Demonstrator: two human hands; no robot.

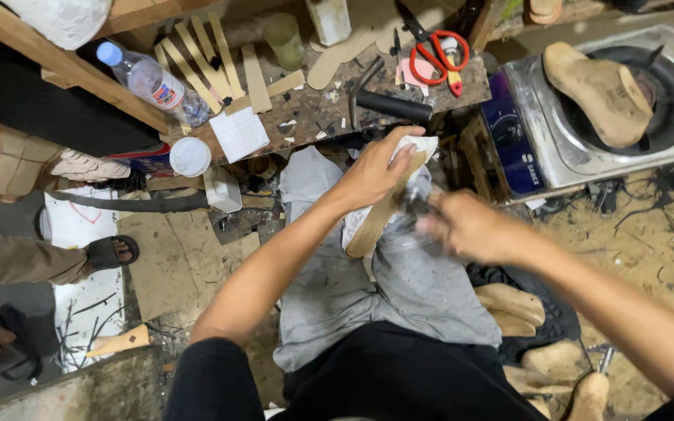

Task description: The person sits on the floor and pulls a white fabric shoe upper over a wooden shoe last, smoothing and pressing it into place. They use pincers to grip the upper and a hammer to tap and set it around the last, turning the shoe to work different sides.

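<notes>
My left hand (374, 170) grips the top of a wooden shoe last (374, 221) with white material (419, 145) at its upper end, held upright over a grey cloth (399, 281) on my lap. My right hand (466, 228) is blurred beside the last and grips a small dark tool (415, 204) that touches the last's side. What kind of tool it is cannot be made out.
A cluttered workbench (313, 109) ahead holds red-handled scissors (436, 54), a black-handled hammer (388, 101), a plastic bottle (154, 82) and wooden strips (204, 58). A gas stove (587, 117) with a last (598, 92) on it stands right. More lasts (512, 308) lie by my knee. Another person's sandalled foot (111, 251) is left.
</notes>
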